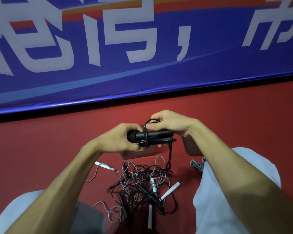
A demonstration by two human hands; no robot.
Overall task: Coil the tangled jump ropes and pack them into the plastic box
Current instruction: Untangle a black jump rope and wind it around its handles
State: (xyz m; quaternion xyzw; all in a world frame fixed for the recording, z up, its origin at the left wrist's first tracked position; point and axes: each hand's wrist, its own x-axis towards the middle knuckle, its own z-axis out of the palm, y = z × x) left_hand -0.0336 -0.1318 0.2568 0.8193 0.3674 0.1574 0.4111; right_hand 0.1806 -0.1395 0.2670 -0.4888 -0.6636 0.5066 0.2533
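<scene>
Head view: hands (118,138) (170,123) hold rope bundle (156,136), seemingly pointing left-right.

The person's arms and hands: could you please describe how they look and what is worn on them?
The left hand and right hand wear no gloves, and no ring, watch or bracelet shows. Left forearm and right forearm carry no sleeves in view.
</scene>
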